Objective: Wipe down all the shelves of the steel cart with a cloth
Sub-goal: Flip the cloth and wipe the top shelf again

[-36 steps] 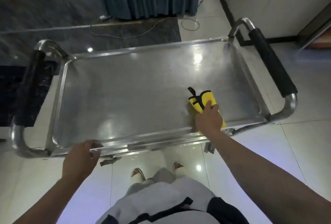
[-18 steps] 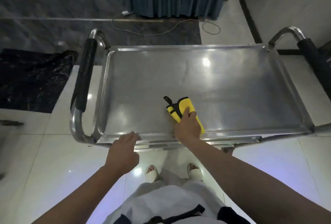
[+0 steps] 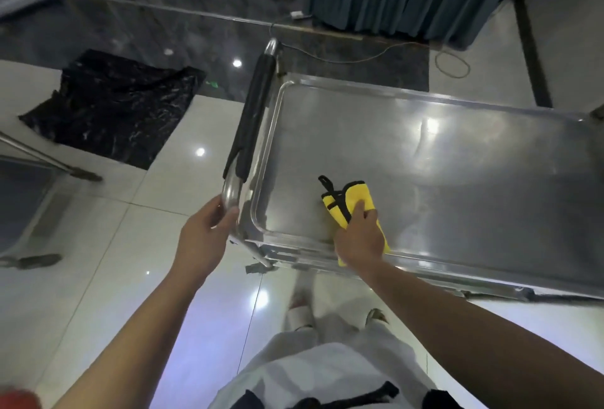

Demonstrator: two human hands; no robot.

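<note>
As our right hand (image 3: 359,238) pressed the yellow cloth (image 3: 351,204) leftward along the top shelf (image 3: 457,180), our left hand (image 3: 204,238) regripped the cart's corner tube (image 3: 230,196), advancing the wipe.

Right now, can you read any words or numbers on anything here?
None: no words, numbers or signs show anywhere.
The yellow cloth under the right hand bears only black trim.
The steel cart and its black handle grip are bare.
</note>
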